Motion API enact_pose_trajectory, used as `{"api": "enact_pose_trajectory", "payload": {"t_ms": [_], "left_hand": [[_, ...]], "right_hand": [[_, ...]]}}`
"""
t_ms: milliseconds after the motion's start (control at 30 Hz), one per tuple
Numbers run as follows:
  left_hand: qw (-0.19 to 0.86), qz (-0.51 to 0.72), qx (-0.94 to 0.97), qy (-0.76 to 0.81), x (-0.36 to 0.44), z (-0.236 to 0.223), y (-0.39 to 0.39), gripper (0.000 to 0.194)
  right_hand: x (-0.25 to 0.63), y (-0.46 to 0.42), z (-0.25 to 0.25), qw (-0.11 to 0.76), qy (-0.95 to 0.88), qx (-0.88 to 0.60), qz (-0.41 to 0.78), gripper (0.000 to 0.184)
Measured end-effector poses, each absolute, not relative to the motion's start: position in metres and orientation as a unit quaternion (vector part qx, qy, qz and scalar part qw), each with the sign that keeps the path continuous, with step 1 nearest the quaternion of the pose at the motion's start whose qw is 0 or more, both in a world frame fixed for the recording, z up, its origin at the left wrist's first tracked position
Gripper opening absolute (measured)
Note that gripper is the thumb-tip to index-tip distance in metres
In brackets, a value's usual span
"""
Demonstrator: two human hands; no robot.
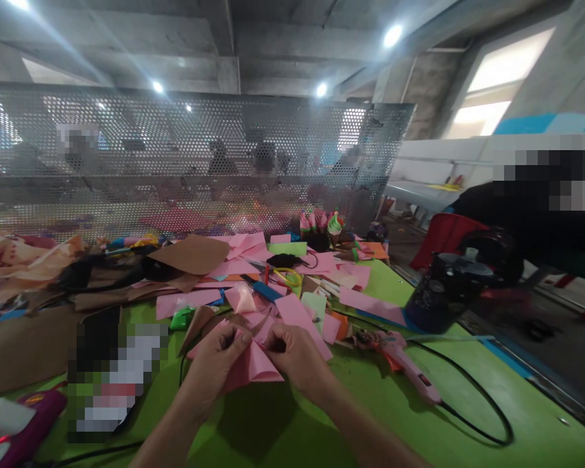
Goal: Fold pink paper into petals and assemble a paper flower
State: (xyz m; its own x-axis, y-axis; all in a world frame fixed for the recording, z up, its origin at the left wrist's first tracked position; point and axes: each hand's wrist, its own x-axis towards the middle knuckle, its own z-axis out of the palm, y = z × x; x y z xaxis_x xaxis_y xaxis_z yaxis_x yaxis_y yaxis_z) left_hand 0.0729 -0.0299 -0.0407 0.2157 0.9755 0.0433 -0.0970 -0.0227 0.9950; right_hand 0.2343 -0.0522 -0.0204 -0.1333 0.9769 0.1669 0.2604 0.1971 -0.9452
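Pink sheet (254, 365), folded, pinched in both hands (223, 349) (293, 354), fingers curled, hands close together.

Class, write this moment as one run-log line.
left hand: pinching folded pink sheet | right hand: pinching same sheet | pink glue gun: unheld, on green tabletop

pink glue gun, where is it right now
In the head view, the pink glue gun lies on the green table, to the right of the right hand and nearer the camera than the dark container.
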Motion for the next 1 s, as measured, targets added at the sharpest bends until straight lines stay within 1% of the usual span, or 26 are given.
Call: {"api": "enact_pose_trajectory", "payload": {"t_ms": [167, 267, 367, 467, 567, 633, 700, 1000], "left_hand": [[0.511, 0.499, 0.553, 0.428, 0.072, -0.042, -0.029, 0.035], [0.487, 0.498, 0.554, 0.456, 0.068, -0.044, -0.027, 0.032], [0.445, 0.503, 0.570, 0.473, 0.066, -0.044, -0.027, 0.030], [0.389, 0.500, 0.599, 0.489, 0.066, -0.043, -0.028, 0.027], [0.353, 0.485, 0.621, 0.504, 0.067, -0.042, -0.030, 0.028], [0.358, 0.481, 0.626, 0.498, 0.068, -0.042, -0.030, 0.028], [0.388, 0.484, 0.620, 0.480, 0.068, -0.041, -0.030, 0.026], [0.521, 0.497, 0.512, 0.469, 0.066, -0.041, -0.026, 0.035]], "right_hand": [[0.242, -0.050, -0.017, 0.401, -0.643, -0.493, 0.427, 0.030], [0.249, -0.049, -0.014, 0.376, -0.640, -0.476, 0.472, 0.042], [0.251, -0.051, -0.012, 0.382, -0.643, -0.461, 0.477, 0.050], [0.249, -0.052, -0.012, 0.372, -0.652, -0.476, 0.458, 0.046], [0.247, -0.052, -0.015, 0.357, -0.656, -0.504, 0.434, 0.033], [0.247, -0.051, -0.018, 0.362, -0.652, -0.512, 0.426, 0.026], [0.247, -0.049, -0.019, 0.373, -0.645, -0.512, 0.427, 0.025], [0.248, -0.048, -0.012, 0.405, -0.584, -0.484, 0.510, 0.040]]}}
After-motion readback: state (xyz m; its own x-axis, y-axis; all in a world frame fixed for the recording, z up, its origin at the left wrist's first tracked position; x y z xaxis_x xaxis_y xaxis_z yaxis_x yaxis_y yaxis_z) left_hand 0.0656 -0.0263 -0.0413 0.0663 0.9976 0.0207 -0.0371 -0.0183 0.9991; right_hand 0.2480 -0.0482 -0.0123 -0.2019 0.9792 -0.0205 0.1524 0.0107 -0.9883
